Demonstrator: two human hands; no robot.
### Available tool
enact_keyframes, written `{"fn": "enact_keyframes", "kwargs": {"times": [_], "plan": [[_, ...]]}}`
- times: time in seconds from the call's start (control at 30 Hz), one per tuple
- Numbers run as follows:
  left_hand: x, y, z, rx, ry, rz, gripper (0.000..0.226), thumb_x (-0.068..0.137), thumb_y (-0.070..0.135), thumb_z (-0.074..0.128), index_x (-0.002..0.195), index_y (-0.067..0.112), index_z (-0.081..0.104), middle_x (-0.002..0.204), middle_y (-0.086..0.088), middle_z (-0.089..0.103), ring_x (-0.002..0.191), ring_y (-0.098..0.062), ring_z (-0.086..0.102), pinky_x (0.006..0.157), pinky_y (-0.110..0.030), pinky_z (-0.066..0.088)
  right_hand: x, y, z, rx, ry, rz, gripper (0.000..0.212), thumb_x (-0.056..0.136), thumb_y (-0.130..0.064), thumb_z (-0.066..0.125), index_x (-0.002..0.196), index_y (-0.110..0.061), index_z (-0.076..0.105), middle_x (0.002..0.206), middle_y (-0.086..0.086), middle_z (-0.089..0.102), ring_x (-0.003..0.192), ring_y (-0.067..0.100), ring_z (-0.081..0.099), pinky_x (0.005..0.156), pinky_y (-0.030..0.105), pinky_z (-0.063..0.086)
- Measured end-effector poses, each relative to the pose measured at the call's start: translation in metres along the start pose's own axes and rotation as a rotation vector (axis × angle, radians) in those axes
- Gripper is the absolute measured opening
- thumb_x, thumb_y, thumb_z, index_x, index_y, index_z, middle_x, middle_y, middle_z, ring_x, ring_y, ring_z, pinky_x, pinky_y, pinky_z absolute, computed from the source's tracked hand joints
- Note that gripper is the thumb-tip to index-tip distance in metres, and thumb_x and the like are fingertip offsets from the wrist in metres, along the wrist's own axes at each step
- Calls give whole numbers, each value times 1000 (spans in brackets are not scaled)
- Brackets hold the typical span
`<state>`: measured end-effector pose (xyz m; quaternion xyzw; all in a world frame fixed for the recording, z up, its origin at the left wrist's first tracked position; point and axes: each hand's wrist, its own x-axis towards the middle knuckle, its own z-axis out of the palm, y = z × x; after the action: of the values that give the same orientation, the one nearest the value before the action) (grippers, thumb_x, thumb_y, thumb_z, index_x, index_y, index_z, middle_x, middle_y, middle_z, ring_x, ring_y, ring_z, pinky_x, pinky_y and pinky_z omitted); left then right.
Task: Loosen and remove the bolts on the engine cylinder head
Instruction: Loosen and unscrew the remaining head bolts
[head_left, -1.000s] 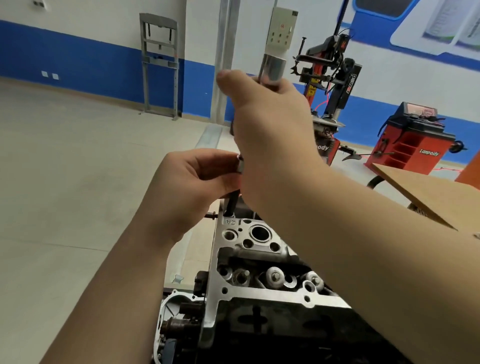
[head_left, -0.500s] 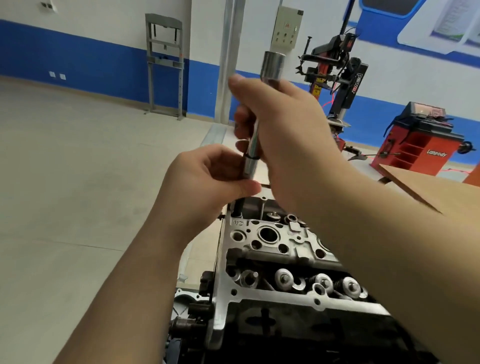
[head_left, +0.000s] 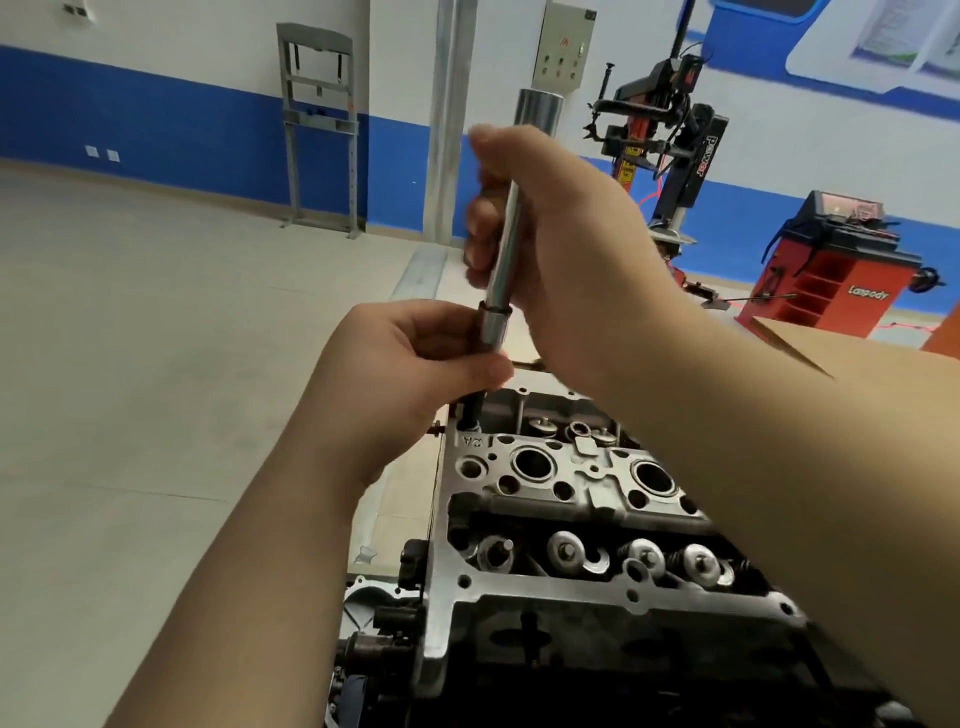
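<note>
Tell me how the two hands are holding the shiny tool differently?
The right hand wraps around the tool's long thin shaft, high up; the left hand pinches the thicker socket end at the bottom, just above the cylinder head. The right hand comes in from the right, and the left hand comes up from below. Both hold the same tool, which stands nearly upright.

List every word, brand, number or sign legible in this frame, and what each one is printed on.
"Lanpody": white script on the red wheel-balancer cabinet at right.
"power": white letters running vertically on the black arm of the tyre-changing machine.
"2A", seen upside down: cast into the far left corner of the bare-metal engine cylinder head.
Red triangle sign: on the beige wall control box; no wording readable.
Wall posters at top right: too blurred to read.
</note>
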<state>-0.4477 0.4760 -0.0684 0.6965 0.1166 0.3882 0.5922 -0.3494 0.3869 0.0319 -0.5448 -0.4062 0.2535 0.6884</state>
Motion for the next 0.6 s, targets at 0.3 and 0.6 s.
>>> {"fn": "enact_keyframes", "kwargs": {"times": [0.3, 0.6], "plan": [[0, 1, -6, 6, -74, 64, 28, 78, 10, 85, 104, 21, 84, 98, -4, 83, 93, -23, 81, 83, -29, 64, -7, 3, 28, -91, 112, -77, 49, 101, -37, 67, 59, -23, 46, 50, -5, 38, 42, 14, 33, 50, 29, 30], [-2, 1, 4, -8, 22, -24, 22, 88, 5, 82, 101, 23, 84, 92, -5, 83, 84, -25, 81, 77, -33, 66, -3, -4, 0, -93, 12, -39, 23, 100, -23, 66, 80, -13, 60, 61, 3, 57, 54, 18, 51, 56, 30, 44]]}}
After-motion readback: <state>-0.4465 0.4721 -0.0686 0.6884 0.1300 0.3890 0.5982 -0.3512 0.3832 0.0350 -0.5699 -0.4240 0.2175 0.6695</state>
